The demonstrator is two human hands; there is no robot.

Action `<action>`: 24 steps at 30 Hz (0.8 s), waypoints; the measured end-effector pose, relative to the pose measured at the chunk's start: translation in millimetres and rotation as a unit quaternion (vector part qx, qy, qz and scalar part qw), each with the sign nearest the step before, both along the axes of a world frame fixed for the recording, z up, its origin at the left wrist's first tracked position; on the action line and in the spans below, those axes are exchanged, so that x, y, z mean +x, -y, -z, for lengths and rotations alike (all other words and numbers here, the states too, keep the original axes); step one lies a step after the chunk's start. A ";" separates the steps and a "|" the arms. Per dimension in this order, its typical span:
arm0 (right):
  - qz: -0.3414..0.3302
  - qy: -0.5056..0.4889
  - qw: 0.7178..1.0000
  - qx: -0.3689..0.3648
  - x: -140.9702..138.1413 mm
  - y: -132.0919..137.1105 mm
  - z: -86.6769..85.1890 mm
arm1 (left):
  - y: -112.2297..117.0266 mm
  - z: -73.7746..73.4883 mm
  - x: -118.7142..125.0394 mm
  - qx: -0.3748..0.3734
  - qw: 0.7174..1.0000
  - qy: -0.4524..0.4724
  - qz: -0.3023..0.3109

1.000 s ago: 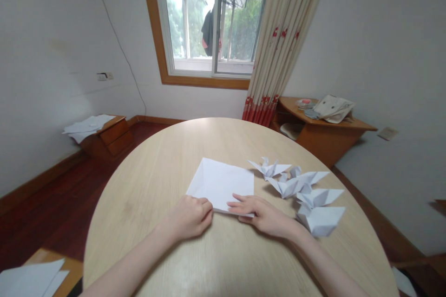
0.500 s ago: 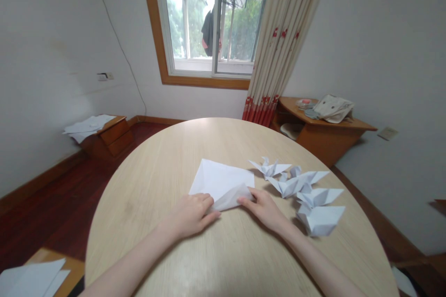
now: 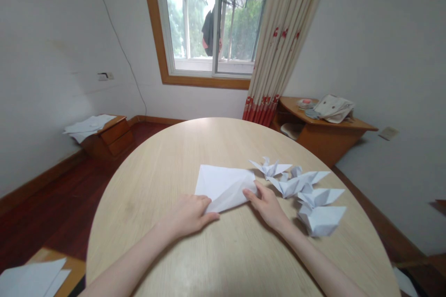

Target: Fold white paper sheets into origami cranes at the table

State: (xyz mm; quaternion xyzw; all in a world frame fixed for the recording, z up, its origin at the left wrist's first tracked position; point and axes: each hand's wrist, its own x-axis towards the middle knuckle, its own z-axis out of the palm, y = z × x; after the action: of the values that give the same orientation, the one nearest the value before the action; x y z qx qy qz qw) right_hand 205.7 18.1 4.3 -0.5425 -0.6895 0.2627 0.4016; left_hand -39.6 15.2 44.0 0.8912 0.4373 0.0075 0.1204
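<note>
A white sheet of paper (image 3: 219, 180) lies on the round wooden table (image 3: 146, 185), with a slanting flap folded up from its near edge. My left hand (image 3: 193, 211) grips the near left corner, fingers on top and thumb along the near edge. At the right end, my right hand (image 3: 267, 202) pinches the flap, its thumb on the paper and its fingers around the far side. To the right of that hand stand several folded paper cranes (image 3: 322, 220), close together; one crane (image 3: 268, 167) sits farthest back, near the sheet's right corner.
Beyond the table's right edge is a wooden corner cabinet (image 3: 329, 148) with a cloth bag (image 3: 334, 107) on it. A small drawer cabinet (image 3: 116, 137) holding papers stands at the left. More white sheets (image 3: 33, 278) lie at the lower left. A curtain (image 3: 278, 46) hangs beside the window.
The near flap has been drawn farther up and over the sheet, and the sheet has turned slightly. My right hand has shifted a little to the right and away from me; my left barely moved.
</note>
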 end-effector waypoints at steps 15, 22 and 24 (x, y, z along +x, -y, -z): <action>0.053 0.088 0.958 0.267 -2.7 4.5 5.0 | 7.9 11.8 8.2 -0.003 0.999 0.023 0.028; 0.032 0.238 0.889 0.389 -18.1 17.2 -3.7 | 9.6 23.3 12.7 0.023 0.999 0.037 0.031; 0.027 0.274 0.880 0.387 -21.6 19.7 -3.2 | 11.2 25.2 14.0 0.027 0.998 0.040 0.031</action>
State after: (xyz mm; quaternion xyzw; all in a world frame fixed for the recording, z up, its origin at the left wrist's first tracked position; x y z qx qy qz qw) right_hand 184.2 -1.5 7.5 -0.4124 -0.8041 -0.1950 0.3813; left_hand -25.7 3.9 18.8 0.9060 0.4044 0.0512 0.1139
